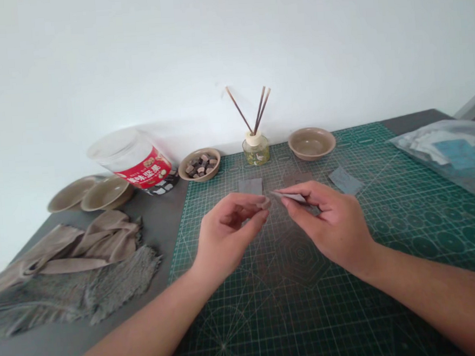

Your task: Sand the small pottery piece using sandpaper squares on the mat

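Observation:
Above the green cutting mat [247, 318], my left hand [230, 227] pinches a small greyish piece [266, 203] between thumb and fingertips; its exact shape is hard to make out. Close beside it, my right hand [332, 220] grips a thin grey sheet [293, 197], with the thumb below and fingers above. Behind my hands, a grey square [250, 186], a brownish square [297, 179] partly hidden by my right hand, and a blue-grey square [345, 181] lie on the mat.
A bowl of small stones [200, 165], a reed diffuser [255, 148] and a bowl [311, 143] stand along the wall. A red-labelled jar [143, 165], nested-looking bowls [106, 193] and cloths [85, 270] are left; a plastic bag [455, 154] lies right.

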Action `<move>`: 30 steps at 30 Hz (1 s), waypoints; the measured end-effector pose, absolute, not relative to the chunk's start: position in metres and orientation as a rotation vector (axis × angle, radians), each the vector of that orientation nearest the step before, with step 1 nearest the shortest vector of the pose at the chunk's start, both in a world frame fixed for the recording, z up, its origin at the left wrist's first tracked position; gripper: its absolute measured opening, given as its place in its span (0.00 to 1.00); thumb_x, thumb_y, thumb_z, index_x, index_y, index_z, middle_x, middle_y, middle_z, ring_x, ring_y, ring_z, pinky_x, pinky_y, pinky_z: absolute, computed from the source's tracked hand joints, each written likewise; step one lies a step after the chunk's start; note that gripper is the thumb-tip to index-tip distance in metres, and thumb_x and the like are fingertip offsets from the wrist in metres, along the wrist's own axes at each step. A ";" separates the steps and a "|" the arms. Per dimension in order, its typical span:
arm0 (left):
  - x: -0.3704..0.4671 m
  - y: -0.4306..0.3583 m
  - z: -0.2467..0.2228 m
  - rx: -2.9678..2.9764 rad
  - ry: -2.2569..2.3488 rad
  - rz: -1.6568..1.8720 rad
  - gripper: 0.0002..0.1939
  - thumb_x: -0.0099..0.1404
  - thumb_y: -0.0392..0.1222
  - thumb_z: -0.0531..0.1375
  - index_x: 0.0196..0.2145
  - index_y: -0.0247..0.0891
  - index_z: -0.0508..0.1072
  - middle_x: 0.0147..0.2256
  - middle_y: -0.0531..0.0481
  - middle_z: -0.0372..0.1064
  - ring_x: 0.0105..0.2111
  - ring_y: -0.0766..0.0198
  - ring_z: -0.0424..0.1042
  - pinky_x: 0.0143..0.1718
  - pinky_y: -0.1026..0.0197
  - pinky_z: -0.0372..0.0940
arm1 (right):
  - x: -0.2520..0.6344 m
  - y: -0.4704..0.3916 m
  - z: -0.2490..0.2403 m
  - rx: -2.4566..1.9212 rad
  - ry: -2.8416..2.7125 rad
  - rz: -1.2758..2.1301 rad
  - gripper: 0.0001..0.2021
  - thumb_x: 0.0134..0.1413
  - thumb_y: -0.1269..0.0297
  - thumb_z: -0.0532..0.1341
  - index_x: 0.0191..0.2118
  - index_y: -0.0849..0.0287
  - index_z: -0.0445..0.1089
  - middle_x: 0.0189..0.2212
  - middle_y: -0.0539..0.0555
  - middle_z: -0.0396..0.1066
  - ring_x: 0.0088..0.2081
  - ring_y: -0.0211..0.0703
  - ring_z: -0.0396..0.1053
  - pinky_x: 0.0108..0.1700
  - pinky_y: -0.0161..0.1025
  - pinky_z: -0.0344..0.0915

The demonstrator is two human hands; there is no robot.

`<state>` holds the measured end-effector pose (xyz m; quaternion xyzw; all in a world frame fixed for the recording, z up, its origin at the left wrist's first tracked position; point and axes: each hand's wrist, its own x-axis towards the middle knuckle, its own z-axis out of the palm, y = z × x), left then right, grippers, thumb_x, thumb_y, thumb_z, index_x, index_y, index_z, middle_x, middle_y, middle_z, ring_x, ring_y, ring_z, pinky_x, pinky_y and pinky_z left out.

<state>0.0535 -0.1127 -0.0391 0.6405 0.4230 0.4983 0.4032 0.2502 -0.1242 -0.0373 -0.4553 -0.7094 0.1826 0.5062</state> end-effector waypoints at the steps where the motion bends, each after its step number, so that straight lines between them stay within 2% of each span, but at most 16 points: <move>1: 0.054 -0.113 -0.039 1.631 1.098 1.238 0.07 0.61 0.35 0.68 0.38 0.37 0.77 0.31 0.49 0.77 0.30 0.65 0.76 0.31 0.64 0.71 | 0.250 -0.125 -0.037 -1.074 -1.738 0.393 0.10 0.62 0.71 0.63 0.48 0.55 0.76 0.42 0.48 0.81 0.41 0.37 0.79 0.44 0.32 0.72; 6: 0.056 -0.116 -0.040 1.688 1.186 1.200 0.04 0.61 0.36 0.68 0.32 0.36 0.76 0.28 0.51 0.76 0.27 0.67 0.74 0.29 0.66 0.69 | 0.250 -0.127 -0.037 -0.833 -1.993 0.118 0.14 0.64 0.76 0.58 0.52 0.63 0.75 0.50 0.56 0.79 0.51 0.43 0.77 0.55 0.41 0.71; 10: 0.055 -0.117 -0.043 1.670 1.227 1.225 0.04 0.59 0.35 0.68 0.30 0.36 0.76 0.27 0.53 0.75 0.26 0.68 0.73 0.29 0.67 0.69 | 0.248 -0.126 -0.042 -0.759 -2.132 -0.035 0.15 0.66 0.76 0.56 0.54 0.68 0.73 0.54 0.62 0.75 0.55 0.48 0.74 0.55 0.47 0.72; 23: 0.059 -0.119 -0.037 1.611 1.205 1.198 0.04 0.60 0.36 0.67 0.33 0.36 0.76 0.27 0.52 0.76 0.26 0.67 0.74 0.28 0.67 0.69 | 0.247 -0.125 -0.040 -0.804 -2.138 -0.075 0.15 0.68 0.76 0.54 0.54 0.71 0.72 0.53 0.63 0.75 0.53 0.48 0.75 0.52 0.47 0.74; 30: 0.055 -0.121 -0.038 1.663 1.213 1.185 0.05 0.59 0.32 0.67 0.33 0.37 0.76 0.27 0.53 0.76 0.27 0.68 0.74 0.28 0.69 0.68 | 0.249 -0.126 -0.044 -0.752 -2.240 -0.170 0.16 0.68 0.75 0.55 0.58 0.67 0.70 0.58 0.60 0.71 0.60 0.49 0.69 0.58 0.48 0.70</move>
